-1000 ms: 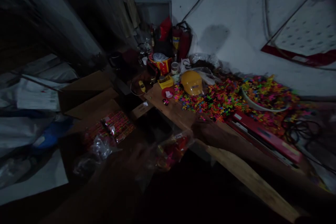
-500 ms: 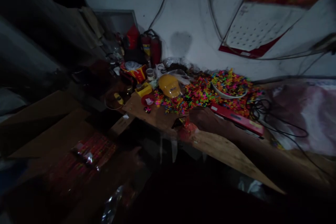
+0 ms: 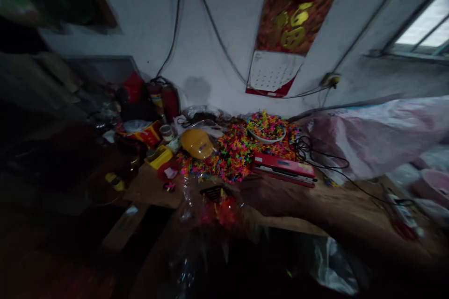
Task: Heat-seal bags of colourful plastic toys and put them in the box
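Dim workshop clutter fills the wooden workbench. Nearest, a clear plastic bag of red and orange pieces now lies at the bench's front edge, brought up from the boxes on the left a second ago. The right hand rests beside it (grip too dark to tell); the left is unseen. Beyond lie a heap of neon plastic pieces, a yellow hard hat and a red wall calendar.

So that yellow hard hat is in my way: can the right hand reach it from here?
Probably yes: the right hand sits close before the yellow hard hat, with only loose coloured pieces between. It seems busy with the clear bag, though.
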A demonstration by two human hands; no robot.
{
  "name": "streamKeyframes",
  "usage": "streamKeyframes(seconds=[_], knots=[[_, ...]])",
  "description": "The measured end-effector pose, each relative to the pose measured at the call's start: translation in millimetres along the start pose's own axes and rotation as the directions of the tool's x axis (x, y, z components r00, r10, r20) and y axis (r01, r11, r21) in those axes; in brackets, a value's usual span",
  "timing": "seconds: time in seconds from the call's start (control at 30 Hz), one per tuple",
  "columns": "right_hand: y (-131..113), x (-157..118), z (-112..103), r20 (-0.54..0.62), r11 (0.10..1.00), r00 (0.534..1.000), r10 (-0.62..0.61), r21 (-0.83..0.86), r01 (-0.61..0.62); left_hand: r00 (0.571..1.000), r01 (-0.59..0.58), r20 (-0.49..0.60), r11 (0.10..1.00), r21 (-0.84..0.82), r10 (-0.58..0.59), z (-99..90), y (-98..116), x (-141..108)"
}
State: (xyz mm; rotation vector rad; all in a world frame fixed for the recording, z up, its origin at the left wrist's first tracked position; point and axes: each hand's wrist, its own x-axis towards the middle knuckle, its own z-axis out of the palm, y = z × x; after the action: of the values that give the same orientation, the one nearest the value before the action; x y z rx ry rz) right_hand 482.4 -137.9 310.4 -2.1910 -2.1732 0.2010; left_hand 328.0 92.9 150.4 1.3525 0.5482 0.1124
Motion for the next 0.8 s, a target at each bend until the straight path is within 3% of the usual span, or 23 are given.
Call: streamKeyframes(seconds=[0.17, 0.37, 0.5, 0.6, 0.7, 0.8], knots=[[-27.0, -23.8, 0.7, -0.074, 0.998, 0.995, 0.065, -0.014, -0.066, 0.986, -0.091, 0.148, 0.994, 0.065, 0.081, 12.8, 23.4, 24.3], [-69.6, -40.0, -3.9, -0.163, 0.995, 0.984, 0.07, -0.053, -0.079, 0.929, -0.191, 0.339, 0.977, 0.095, 0.149, 22.8, 58.2, 37.9], [-104.0, -42.4, -14.9, -0.163, 0.996, 0.983, 0.09, -0.014, -0.094, 0.877, -0.22, 0.453, 0.973, 0.076, 0.162, 8.5, 49.7, 17.8], [-126.2, -45.7, -28.1, -0.094, 0.979, 0.975, 0.202, 0.036, -0.2, 0.851, -0.216, 0.504, 0.972, 0.089, 0.144, -1.2, 38.9, -2.9], [-132.1, -54.7, -32.1, -0.043, 0.94, 0.943, 0.331, 0.102, -0.326, 0.854, -0.218, 0.509, 0.961, 0.171, 0.104, -0.9, 25.8, -23.2], [-119.3, -73.1, -15.7, -0.084, 0.896, 0.905, 0.417, 0.208, -0.393, 0.889, -0.264, 0.432, 0.94, 0.214, 0.152, 7.0, 5.2, -36.0]])
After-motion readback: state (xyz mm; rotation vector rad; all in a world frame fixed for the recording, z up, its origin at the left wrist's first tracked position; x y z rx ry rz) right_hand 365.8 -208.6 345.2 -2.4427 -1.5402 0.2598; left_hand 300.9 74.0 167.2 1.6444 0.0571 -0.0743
